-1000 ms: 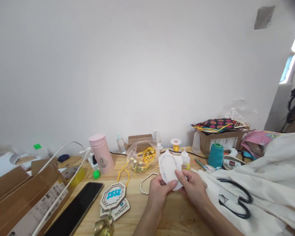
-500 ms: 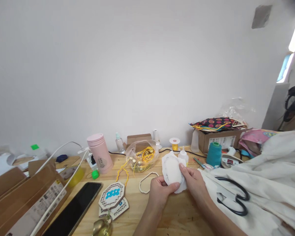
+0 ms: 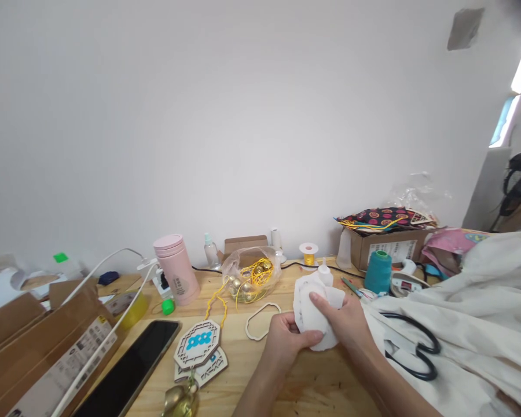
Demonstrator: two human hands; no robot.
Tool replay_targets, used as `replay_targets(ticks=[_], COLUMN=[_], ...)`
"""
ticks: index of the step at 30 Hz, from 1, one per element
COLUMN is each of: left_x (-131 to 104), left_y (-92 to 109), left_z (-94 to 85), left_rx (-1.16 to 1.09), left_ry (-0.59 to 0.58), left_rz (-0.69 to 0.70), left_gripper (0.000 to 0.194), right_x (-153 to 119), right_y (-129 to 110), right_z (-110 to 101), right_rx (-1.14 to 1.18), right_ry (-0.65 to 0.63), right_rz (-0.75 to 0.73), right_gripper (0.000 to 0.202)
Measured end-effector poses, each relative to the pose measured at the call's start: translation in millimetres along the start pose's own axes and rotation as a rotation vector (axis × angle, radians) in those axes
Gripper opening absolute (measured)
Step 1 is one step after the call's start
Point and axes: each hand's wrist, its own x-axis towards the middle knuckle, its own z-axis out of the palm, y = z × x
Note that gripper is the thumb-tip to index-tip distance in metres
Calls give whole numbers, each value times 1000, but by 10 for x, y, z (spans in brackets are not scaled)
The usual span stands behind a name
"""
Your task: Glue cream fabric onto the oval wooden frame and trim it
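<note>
A white piece of cloth or paper (image 3: 312,315) with an oval outline and small dark marks is held above the table by both hands. My left hand (image 3: 286,336) pinches its lower left edge, thumb on top and fingers behind. On the right side, my right hand (image 3: 345,321) grips it with the thumb pressed on its face; the other fingers are mostly hidden. Just behind it stands a small white squeeze bottle (image 3: 325,273). A thin wooden frame (image 3: 252,325) with a wavy outline lies left of my left hand.
Black-handled scissors (image 3: 432,347) lie on white fabric (image 3: 473,313) at the right. To the left are octagonal wooden ornaments (image 3: 198,346), a phone (image 3: 130,368), a pink cup (image 3: 178,272) and a cardboard box (image 3: 47,353). Behind sit a bag of bells (image 3: 252,278) and teal thread (image 3: 378,273).
The white piece has moved slightly right and down, and a flap now spreads out at its right. My right hand has shifted right, its thumb now farther in on the piece.
</note>
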Motion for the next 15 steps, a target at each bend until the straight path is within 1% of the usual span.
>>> replay_targets(ticks=[4,8,10,13,15], left_x=[-2,11,16,13,2], left_y=[-13,-24,-30,-30,-18], left_z=[-21,-37,-38,-22,-8], left_rx=[13,27,26,9,-7], left_ry=[-60,-69,-76,-107,-123], left_rz=[-23,-35,-41,-47,-40], left_gripper=[30,28,28,30,33], right_x=[47,93,99,81,54], right_y=[25,45,41,17,-10], right_z=[-25,-34,-40,-55,-58], right_rx=[77,91,65,-51,-98], right_ry=[-6,-14,-14,-4,-16], right_rz=[-16,6,-31,-113,-136], right_gripper=[43,51,50,45,42])
